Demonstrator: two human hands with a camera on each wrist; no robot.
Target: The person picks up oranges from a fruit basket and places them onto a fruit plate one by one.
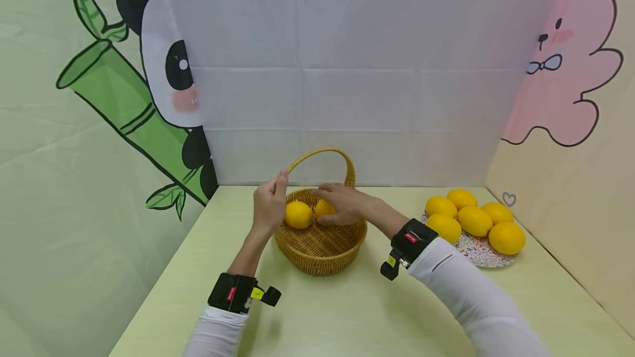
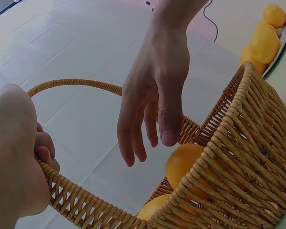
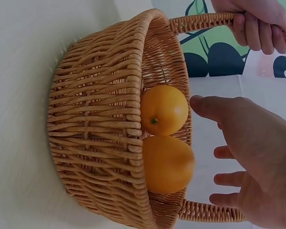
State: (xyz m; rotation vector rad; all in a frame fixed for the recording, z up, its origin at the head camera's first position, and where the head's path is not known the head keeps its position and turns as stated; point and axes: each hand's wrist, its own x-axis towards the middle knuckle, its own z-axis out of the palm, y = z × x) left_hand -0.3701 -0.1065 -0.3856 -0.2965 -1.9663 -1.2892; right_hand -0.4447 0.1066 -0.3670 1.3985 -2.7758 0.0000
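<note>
A brown wicker basket point(image 1: 319, 264) stands on the table, and its arched handle point(image 1: 350, 172) rises over the bowl. My left hand point(image 1: 269, 203) grips the left side of that handle. Two oranges lie side by side at the back inside: a left one point(image 1: 299, 215) and a right one point(image 1: 323, 208), which is partly covered by my right hand point(image 1: 347, 204) in the head view. From the right wrist view, the right hand point(image 3: 257, 152) hovers over the basket opening, with fingers spread loosely and apart from both oranges. It holds nothing.
On the right of the pale table point(image 1: 337, 313), a speckled plate point(image 1: 483, 255) carries several oranges point(image 1: 474, 221). A fabric wall point(image 1: 357, 81) closes off the back, and printed side panels stand left and right.
</note>
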